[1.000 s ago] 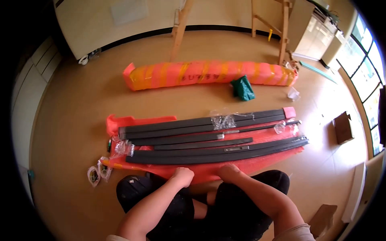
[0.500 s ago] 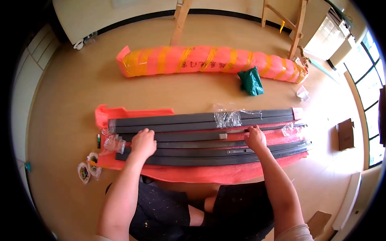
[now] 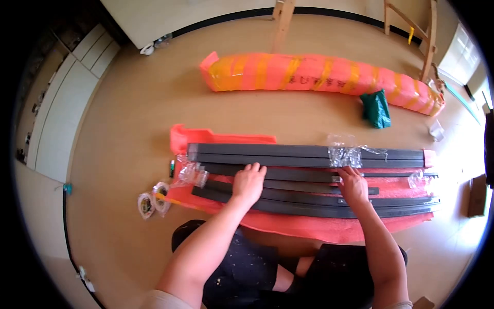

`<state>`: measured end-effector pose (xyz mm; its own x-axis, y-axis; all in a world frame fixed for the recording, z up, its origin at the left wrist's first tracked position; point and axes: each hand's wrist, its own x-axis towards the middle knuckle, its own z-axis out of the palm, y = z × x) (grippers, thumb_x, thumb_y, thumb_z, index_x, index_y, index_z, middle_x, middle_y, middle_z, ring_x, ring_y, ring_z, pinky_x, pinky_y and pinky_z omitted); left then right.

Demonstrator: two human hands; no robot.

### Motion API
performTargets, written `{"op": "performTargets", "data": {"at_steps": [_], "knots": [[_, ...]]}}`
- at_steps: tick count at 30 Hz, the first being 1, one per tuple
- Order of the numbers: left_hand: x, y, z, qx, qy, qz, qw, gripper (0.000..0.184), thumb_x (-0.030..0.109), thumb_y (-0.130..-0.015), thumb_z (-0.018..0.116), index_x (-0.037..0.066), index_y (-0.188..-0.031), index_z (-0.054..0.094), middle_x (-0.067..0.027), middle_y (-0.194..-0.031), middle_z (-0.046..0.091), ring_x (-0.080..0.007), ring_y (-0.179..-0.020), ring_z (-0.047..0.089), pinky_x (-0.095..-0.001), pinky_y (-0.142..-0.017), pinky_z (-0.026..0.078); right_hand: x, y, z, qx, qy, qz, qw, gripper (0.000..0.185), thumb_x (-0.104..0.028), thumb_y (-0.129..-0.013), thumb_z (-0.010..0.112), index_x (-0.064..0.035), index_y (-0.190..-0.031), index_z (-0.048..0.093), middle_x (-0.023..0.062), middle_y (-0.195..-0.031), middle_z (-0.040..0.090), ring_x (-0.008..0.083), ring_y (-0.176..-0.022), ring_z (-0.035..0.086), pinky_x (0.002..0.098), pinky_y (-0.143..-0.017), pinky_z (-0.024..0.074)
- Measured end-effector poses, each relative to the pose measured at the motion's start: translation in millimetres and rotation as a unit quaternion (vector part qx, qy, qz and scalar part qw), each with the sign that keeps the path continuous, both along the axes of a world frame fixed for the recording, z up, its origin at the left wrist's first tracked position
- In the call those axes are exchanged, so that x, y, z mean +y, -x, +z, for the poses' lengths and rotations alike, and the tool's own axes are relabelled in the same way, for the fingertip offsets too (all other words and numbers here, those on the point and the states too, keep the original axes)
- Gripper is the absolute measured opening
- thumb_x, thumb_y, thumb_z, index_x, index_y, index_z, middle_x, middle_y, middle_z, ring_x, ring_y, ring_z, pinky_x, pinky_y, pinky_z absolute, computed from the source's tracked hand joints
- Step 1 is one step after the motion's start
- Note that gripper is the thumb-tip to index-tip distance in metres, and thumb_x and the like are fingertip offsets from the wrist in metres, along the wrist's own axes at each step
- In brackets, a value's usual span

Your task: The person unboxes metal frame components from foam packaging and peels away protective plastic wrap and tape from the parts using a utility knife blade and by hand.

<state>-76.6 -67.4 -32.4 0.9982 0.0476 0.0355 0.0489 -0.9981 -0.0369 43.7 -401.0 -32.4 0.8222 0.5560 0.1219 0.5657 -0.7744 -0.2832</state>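
Note:
Several long dark-grey profile strips lie side by side on a pink foam sheet [image 3: 329, 236] in front of me. My left hand [image 3: 249, 184] is closed over a middle grey profile strip [image 3: 298, 175], left of its centre. At that strip's right end, by a small silvery patch [image 3: 336, 179], my right hand [image 3: 353, 186] has its fingers curled; the fingertips are partly hidden. Clear plastic film [image 3: 345, 156] is wrapped around the far grey strips [image 3: 267, 155]. Nearest my knees lie more grey strips [image 3: 293, 207], below both hands.
A long pink roll bound with yellow tape [image 3: 309, 73] lies across the floor beyond, with a green plastic bag [image 3: 376, 109] against it. Tape rolls [image 3: 146, 205] and a green-and-white marker [image 3: 172, 169] are at left. A cardboard box [image 3: 477, 195] stands at right.
The view has swung left, so everything appears farther right. My hands are closer together: the right has come left to the strip's end, and the left has shifted slightly right along it.

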Motion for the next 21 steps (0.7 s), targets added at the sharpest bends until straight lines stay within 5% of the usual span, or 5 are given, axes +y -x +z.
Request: {"op": "performTargets", "data": {"at_steps": [4,7,12,16,21], "knots": [[4,-4,0,0.016,0.026,0.004,1.000,0.027,0.009,-0.085,0.063,0.008,-0.112,0.068,-0.0081,-0.096,0.065,-0.0283,-0.096,0.067,-0.0430,-0.078,0.055,3,-1,0,-0.011,0.131,-0.013,0.991,0.031,-0.021,-0.076,0.082,-0.0137,-0.105,0.071,0.0035,-0.104,0.066,0.0270,-0.108,0.062,0.0441,-0.088,0.0517],[5,-5,0,0.020,0.030,-0.008,0.999,0.031,0.015,-0.080,0.076,0.009,-0.109,0.067,-0.0091,-0.098,0.063,-0.0276,-0.098,0.066,-0.0432,-0.084,0.052,3,0,-3,-0.011,0.109,-0.011,0.994,0.039,-0.021,-0.075,0.084,-0.0118,-0.110,0.070,0.0050,-0.107,0.067,0.0295,-0.108,0.062,0.0443,-0.092,0.0498],[-2,-5,14,0.020,0.026,-0.011,0.999,0.036,0.022,-0.082,0.077,0.008,-0.112,0.065,-0.0105,-0.109,0.060,-0.0270,-0.106,0.061,-0.0422,-0.088,0.050,-5,-9,-3,0.001,0.129,0.064,0.989,0.042,-0.019,-0.077,0.082,-0.0103,-0.115,0.066,0.0094,-0.107,0.064,0.0310,-0.107,0.061,0.0447,-0.093,0.0497],[-7,-4,20,0.017,0.027,-0.029,0.999,0.046,0.030,-0.083,0.078,0.007,-0.118,0.059,-0.0095,-0.111,0.060,-0.0261,-0.109,0.060,-0.0418,-0.093,0.048,-14,-10,0,0.000,0.071,0.081,0.994,0.042,-0.020,-0.078,0.081,-0.0083,-0.113,0.061,0.0151,-0.112,0.059,0.0346,-0.105,0.061,0.0468,-0.091,0.0509],[-2,-6,8,0.046,0.052,-0.057,0.996,0.035,0.032,-0.085,0.077,0.009,-0.108,0.064,-0.0092,-0.112,0.062,-0.0273,-0.112,0.060,-0.0435,-0.092,0.050,-31,-15,0,0.035,-0.045,0.096,0.994,0.026,-0.014,-0.077,0.080,-0.0066,-0.097,0.064,0.0133,-0.094,0.063,0.0378,-0.089,0.064,0.0473,-0.078,0.0539]]}}
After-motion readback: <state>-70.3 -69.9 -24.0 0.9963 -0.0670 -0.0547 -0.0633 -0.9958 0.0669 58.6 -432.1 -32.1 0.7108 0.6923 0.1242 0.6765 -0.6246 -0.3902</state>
